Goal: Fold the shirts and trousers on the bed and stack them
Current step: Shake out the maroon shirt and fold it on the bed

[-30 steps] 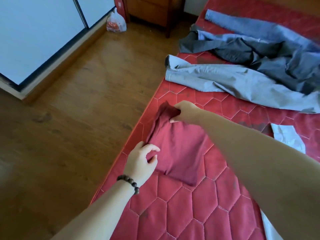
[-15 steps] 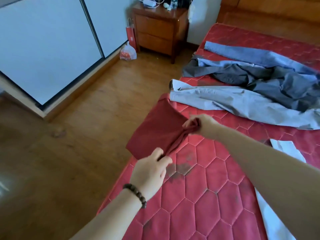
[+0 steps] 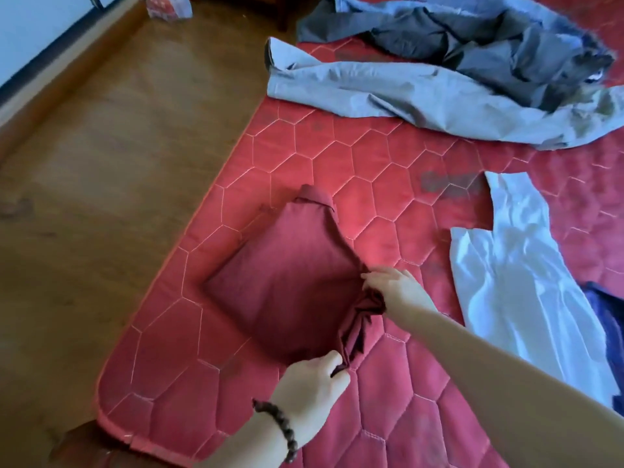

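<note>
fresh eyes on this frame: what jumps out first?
Two bare hands at the bottom centre: the left hand and the right hand each pinch the bunched edge of a dark red folded shirt lying near the corner of the red quilted mattress. Behind it, a light grey pair of trousers sprawls unfolded across the bed, and a crumpled white shirt lies at the right.

Wooden floor (image 3: 111, 170), plastic bag (image 3: 167, 7)
</note>
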A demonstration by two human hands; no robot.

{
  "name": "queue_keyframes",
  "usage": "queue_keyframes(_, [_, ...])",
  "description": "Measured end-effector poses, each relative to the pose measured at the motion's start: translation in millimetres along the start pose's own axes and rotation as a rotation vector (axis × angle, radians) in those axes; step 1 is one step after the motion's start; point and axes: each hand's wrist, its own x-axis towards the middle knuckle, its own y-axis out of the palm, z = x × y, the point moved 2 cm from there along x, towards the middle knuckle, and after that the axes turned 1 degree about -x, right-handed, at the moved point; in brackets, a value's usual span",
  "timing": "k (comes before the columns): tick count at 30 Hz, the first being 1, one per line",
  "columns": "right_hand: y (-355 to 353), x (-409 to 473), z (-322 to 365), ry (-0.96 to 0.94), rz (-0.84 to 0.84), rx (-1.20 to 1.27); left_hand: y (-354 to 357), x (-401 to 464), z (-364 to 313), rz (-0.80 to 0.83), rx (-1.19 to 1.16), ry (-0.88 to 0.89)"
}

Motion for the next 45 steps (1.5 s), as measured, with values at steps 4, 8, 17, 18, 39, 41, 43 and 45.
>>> queue_keyframes(4, [-1,-25,-22,-0.05,0.229,-0.273,7,17,-29,0.12,-0.031,0.062])
queue_keyframes(8, [0,-49,-32,-0.004,0.279,-0.295,24,24,-42,0.367,-0.197,0.071])
queue_keyframes(17, [19,-75,11,0.708,-0.285,0.079,-34,46,50,-0.232,0.009,-0.153])
queue_keyframes(18, [24,-76,17,0.864,-0.279,0.151,-43,50,70,-0.253,0.044,-0.268])
queue_keyframes(39, [50,-30,70,0.93,-0.443,0.688,-61,77,183,-0.204,-0.49,-0.464])
queue_keyframes(41, [33,-10,68,0.758,-0.498,0.659,-70,63,190,-0.347,-0.488,-0.521])
queue_keyframes(43, [20,10,64,0.68,-0.511,0.622,-77,49,194,-0.482,-0.501,-0.551])
queue_keyframes(45, [16,20,56,0.755,-0.447,0.588,-74,36,200,-0.469,-0.517,-0.637])
